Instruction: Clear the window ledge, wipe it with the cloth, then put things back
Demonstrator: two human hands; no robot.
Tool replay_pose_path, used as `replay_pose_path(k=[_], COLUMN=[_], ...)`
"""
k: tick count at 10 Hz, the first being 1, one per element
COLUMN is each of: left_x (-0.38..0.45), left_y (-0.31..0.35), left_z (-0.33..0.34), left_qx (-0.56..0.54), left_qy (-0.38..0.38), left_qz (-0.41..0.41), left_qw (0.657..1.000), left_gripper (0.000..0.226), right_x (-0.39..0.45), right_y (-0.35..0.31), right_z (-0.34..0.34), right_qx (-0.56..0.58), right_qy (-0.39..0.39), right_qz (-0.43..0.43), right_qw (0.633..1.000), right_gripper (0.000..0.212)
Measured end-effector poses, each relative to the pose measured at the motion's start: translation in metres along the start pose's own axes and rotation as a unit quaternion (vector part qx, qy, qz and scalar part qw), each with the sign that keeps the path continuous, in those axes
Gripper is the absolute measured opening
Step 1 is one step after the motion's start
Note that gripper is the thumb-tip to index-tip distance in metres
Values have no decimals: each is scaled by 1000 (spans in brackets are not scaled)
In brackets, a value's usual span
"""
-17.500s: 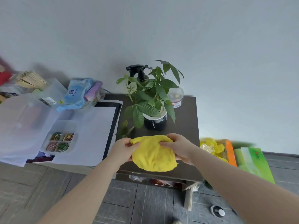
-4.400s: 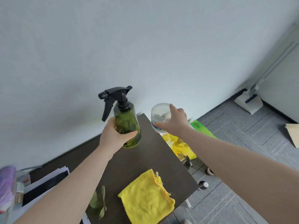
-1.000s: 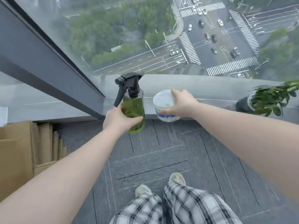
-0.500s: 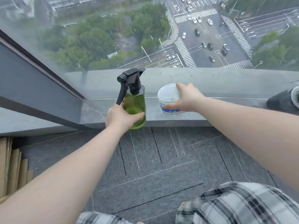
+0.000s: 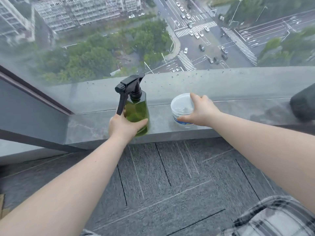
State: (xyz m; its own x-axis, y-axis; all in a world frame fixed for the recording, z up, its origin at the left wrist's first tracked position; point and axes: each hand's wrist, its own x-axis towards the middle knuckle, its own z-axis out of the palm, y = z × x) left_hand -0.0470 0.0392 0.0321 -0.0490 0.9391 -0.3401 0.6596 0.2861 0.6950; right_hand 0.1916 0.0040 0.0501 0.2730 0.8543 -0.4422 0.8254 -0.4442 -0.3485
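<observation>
Since the wiping looks finished, the person seems to be putting things back on the window ledge (image 5: 238, 114). One left hand (image 5: 123, 127) curls around the low part of the green spray bottle (image 5: 136, 110), which stands near the ledge's front edge. Their right hand (image 5: 202, 110) grips the white tub (image 5: 181, 106) from above, fingers bent over its rim.

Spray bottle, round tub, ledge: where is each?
spray bottle (image 5: 137, 114), head view, green body.
round tub (image 5: 181, 104), head view, clear lid.
ledge (image 5: 88, 126), head view, bare top left of the bottle.
</observation>
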Motion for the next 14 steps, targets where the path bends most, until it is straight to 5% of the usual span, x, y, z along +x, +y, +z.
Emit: replay_pose_path(k=[7,11,12,14], left_x=[12,3,1,8], left_y=[-26,-37,-43,-48], left_z=[10,10,5,-4], left_qx=[-59,202,248,268], left_qy=[-2,-58,-97,-89], left_qz=[53,-21,-23,-40], left_qw=[997,977,964,958], left_gripper=[66,59,43,24], right_x=[9,3,-10,-41], right_y=[8,8,5,12], right_z=[20,9,-32,-172], right_qx=[-26,-22,-60,89], right_qy=[0,-7,-24,131], right_qz=[-12,-9,-8,-25], right_qw=[1000,1000,998,987], right_gripper=[117,124,95,8])
